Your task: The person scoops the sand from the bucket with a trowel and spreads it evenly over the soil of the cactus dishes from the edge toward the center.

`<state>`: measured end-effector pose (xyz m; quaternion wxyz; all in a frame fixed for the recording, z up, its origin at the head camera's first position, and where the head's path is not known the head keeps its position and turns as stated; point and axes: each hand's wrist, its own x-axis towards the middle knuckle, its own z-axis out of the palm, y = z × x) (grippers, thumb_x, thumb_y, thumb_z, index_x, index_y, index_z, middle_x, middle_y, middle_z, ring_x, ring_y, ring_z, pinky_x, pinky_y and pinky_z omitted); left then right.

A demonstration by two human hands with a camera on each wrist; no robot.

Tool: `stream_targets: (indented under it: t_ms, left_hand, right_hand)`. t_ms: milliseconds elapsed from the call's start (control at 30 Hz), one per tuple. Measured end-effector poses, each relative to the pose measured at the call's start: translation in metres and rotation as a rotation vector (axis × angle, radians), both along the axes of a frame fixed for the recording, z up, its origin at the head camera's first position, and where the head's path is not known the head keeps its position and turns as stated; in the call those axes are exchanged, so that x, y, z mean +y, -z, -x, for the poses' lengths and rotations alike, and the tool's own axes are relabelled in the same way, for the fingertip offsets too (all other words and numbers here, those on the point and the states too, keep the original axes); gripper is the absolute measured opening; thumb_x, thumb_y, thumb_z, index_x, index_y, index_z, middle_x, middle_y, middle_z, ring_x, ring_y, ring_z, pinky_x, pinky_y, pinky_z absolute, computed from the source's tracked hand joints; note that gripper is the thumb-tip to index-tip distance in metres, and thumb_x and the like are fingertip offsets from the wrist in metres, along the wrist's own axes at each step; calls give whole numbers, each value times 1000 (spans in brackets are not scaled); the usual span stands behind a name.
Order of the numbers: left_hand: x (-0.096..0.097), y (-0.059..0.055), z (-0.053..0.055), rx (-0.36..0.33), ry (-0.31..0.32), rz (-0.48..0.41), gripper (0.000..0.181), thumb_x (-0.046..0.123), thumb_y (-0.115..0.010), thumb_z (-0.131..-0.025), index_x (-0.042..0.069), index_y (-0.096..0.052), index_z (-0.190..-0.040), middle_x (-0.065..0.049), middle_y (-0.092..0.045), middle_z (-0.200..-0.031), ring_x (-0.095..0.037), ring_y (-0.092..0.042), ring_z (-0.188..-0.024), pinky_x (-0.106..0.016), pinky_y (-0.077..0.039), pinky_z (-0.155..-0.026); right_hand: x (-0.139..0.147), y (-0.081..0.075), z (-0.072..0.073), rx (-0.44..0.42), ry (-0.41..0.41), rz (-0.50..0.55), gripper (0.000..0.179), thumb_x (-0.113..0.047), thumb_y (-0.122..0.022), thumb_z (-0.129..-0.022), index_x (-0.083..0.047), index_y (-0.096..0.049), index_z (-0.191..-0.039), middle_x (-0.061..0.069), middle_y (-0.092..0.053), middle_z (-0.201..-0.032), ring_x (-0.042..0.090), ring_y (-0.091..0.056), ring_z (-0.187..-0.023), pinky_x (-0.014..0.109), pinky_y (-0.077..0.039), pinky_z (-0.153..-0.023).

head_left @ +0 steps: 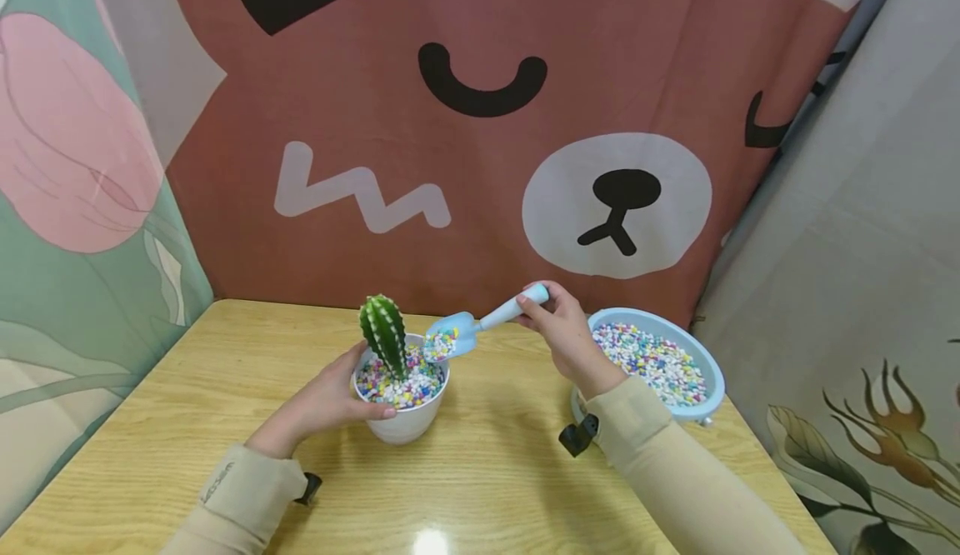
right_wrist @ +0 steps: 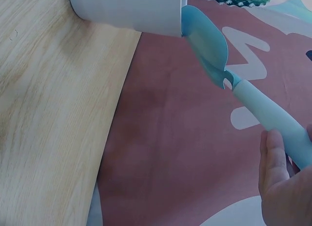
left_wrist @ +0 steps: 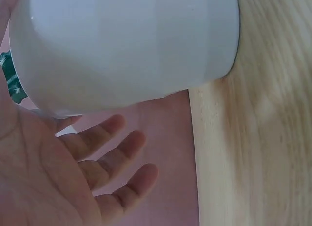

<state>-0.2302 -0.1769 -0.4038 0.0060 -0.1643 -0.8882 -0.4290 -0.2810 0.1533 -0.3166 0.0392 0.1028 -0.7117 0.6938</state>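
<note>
My left hand holds a white plant pot by its sides near the rim, thumb at the front. In the left wrist view, several fingers spread away from the pot wall. A green ribbed cactus stands in the pot, leaning slightly left, among colourful pebbles. The right hand grips the handle of a light blue trowel. Its blade tilts down at the pot's right rim, carrying some pebbles. From the right wrist view, the blade overlaps the rim.
To the right, partly behind my right forearm, stands a light blue tub filled with colourful pebbles. The wooden table meets a hanging cloth with a bear face at its back edge. Dark wrist cameras sit at both cuffs.
</note>
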Motion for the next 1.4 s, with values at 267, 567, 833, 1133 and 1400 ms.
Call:
stream_targets:
  t_ms: [267,567,833,1133,1400]
  left_hand:
    - [-2,8,2,-18,59,-49,121,41,-90,-79,-8,-15,-160,-35,-25,-161,-53,-27,-147,-68,-25,-115]
    - [4,6,-10,7,-31,53,119,51,-86,-79,-7,-21,-160,-34,-34,-157,-53,-34,-143,-70,-31,-111]
    - [22,-4,-21,107,-198,174,102,65,-84,-74,-2,-51,-143,-21,-62,-134,-43,-60,-120,-64,-51,-89]
    - [27,-6,-23,107,-257,255,110,66,-86,-70,-6,-48,-143,-23,-61,-133,-44,-59,-117,-64,-50,-86]
    - [20,-9,-17,103,-200,257,116,70,-84,-70,-4,-43,-151,-26,-56,-141,-49,-56,-123,-70,-47,-90]
  right_hand:
    - [0,4,-1,-21,18,25,18,0,-57,-104,8,-53,-120,9,-57,-110,16,-63,-101,32,-57,-92]
    - [1,12,-1,-27,15,51,20,0,-57,-104,10,-52,-120,9,-57,-108,15,-64,-98,30,-57,-89]
    - [3,11,-1,-48,21,67,19,0,-56,-105,9,-51,-121,8,-57,-108,15,-64,-98,29,-57,-88]
    - [2,10,1,-48,9,70,20,-1,-56,-105,10,-51,-122,8,-56,-108,15,-64,-98,32,-56,-92]
    - [1,6,3,-29,1,56,18,-2,-57,-105,7,-53,-120,9,-57,-110,15,-63,-99,32,-56,-93]
